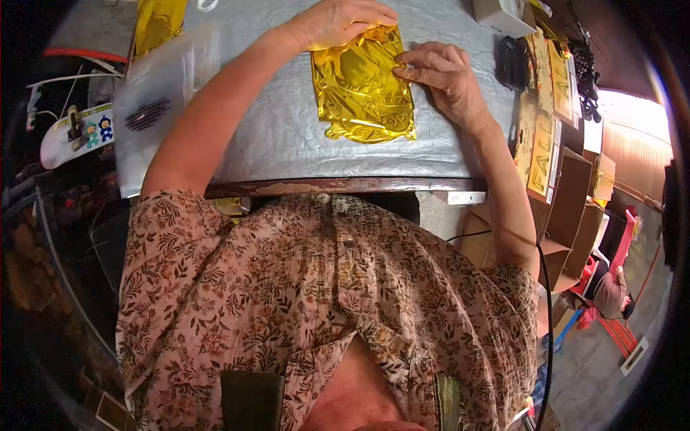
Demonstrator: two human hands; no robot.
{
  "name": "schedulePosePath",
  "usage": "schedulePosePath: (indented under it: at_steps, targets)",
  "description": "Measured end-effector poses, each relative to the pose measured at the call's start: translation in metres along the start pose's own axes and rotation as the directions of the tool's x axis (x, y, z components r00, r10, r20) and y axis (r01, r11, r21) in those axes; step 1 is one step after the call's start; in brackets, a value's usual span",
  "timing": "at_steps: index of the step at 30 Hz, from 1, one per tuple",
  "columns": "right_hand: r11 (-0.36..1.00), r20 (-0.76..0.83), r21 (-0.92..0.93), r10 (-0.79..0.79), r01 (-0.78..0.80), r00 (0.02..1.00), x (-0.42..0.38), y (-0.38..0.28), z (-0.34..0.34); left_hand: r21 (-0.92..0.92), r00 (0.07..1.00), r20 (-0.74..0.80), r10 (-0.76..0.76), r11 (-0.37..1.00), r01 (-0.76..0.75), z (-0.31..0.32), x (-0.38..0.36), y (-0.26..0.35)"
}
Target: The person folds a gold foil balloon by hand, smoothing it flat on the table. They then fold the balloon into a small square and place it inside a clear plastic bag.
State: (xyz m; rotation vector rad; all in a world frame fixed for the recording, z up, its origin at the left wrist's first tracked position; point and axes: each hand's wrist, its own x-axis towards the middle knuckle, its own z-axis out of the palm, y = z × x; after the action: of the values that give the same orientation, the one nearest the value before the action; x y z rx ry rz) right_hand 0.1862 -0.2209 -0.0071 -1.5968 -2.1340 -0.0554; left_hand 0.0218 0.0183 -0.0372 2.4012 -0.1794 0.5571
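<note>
A flat, folded piece of shiny gold foil (363, 90) lies on the grey covered table, its layers uneven and crinkled at the near end. My left hand (341, 21) bends over its far edge, fingers closed on the foil there. At the right edge, my right hand (451, 80) pinches the foil between thumb and fingers. Part of the far edge is hidden beneath my left hand.
Clear plastic bags (154, 118) with black print lie left, under my forearm. More gold foil (158, 25) is at the far left. Yellow boxes (543, 147), a black object (510, 63) and a white box (505, 16) line the right. Another person (611, 291) is farther right.
</note>
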Motion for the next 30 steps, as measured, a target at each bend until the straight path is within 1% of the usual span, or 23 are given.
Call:
schedulePosePath:
  at_steps: [6, 10, 12, 13, 15, 16, 17, 18, 19, 21, 22, 24, 25, 27, 28, 30]
  targets:
    - [0.999, 0.008, 0.026, 0.020, -0.020, 1.000, -0.001, 0.001, 0.000, 0.012, 0.999, -0.013, 0.032, 0.999, -0.032, -0.003, -0.001, 0.004]
    - [1.000, -0.011, 0.017, -0.016, 0.016, 1.000, -0.001, 0.003, 0.002, 0.008, 1.000, -0.007, 0.021, 1.000, -0.021, -0.010, 0.000, 0.015]
    - [1.000, -0.025, 0.019, -0.013, 0.014, 1.000, -0.001, 0.003, 0.003, -0.005, 0.991, -0.137, 0.004, 1.000, -0.005, -0.010, -0.003, 0.024]
    - [1.000, -0.033, 0.019, -0.019, 0.020, 0.999, -0.001, 0.003, 0.003, 0.005, 0.991, -0.136, 0.006, 1.000, -0.005, -0.016, -0.005, 0.027]
    - [0.999, -0.031, 0.030, -0.013, 0.014, 0.999, -0.002, 0.003, 0.004, -0.030, 0.991, -0.070, -0.111, 0.994, 0.109, -0.031, -0.015, 0.034]
    - [0.999, -0.038, 0.031, -0.012, 0.013, 0.999, -0.003, 0.002, 0.004, -0.026, 0.992, -0.065, -0.109, 0.994, 0.107, -0.038, -0.025, 0.040]
    - [0.999, -0.044, 0.035, -0.011, 0.013, 0.999, -0.003, 0.002, 0.005, 0.124, 0.997, -0.080, -0.021, 0.992, 0.031, -0.047, -0.038, 0.047]
    - [0.999, -0.052, 0.038, -0.010, 0.012, 0.999, -0.003, 0.003, 0.005, 0.272, 0.994, -0.082, 0.071, 0.961, -0.046, -0.055, -0.050, 0.054]
    - [0.999, -0.061, 0.035, -0.003, 0.005, 0.998, -0.004, 0.004, 0.005, 0.273, 0.994, -0.073, 0.078, 0.961, -0.055, -0.061, -0.063, 0.057]
    - [0.998, -0.062, 0.062, -0.019, 0.022, 0.998, -0.004, 0.004, 0.006, 0.195, 0.984, 0.120, 0.135, 0.968, -0.156, -0.066, -0.088, 0.066]
    - [0.998, -0.064, 0.064, -0.017, 0.021, 0.998, -0.003, 0.005, 0.006, 0.195, 0.983, 0.124, 0.134, 0.968, -0.156, -0.068, -0.093, 0.076]
    - [0.998, -0.060, 0.061, -0.026, 0.030, 0.998, -0.004, 0.005, 0.006, 0.283, 0.953, 0.300, 0.049, 0.949, -0.138, -0.070, -0.102, 0.093]
    - [0.997, -0.058, 0.063, -0.030, 0.034, 0.998, -0.004, 0.005, 0.007, 0.285, 0.954, 0.297, 0.045, 0.949, -0.134, -0.070, -0.101, 0.093]
    - [0.997, -0.052, 0.071, -0.022, 0.026, 0.998, -0.003, 0.005, 0.006, 0.353, 0.944, 0.287, 0.165, 0.898, -0.264, -0.066, -0.093, 0.095]
    - [0.997, -0.051, 0.071, -0.026, 0.029, 0.998, -0.003, 0.005, 0.007, 0.355, 0.945, 0.284, 0.163, 0.897, -0.262, -0.064, -0.089, 0.098]
    - [0.999, -0.040, 0.047, -0.023, 0.025, 0.999, -0.002, 0.004, 0.006, 0.398, 0.924, 0.324, 0.204, 0.856, -0.329, -0.060, -0.079, 0.101]
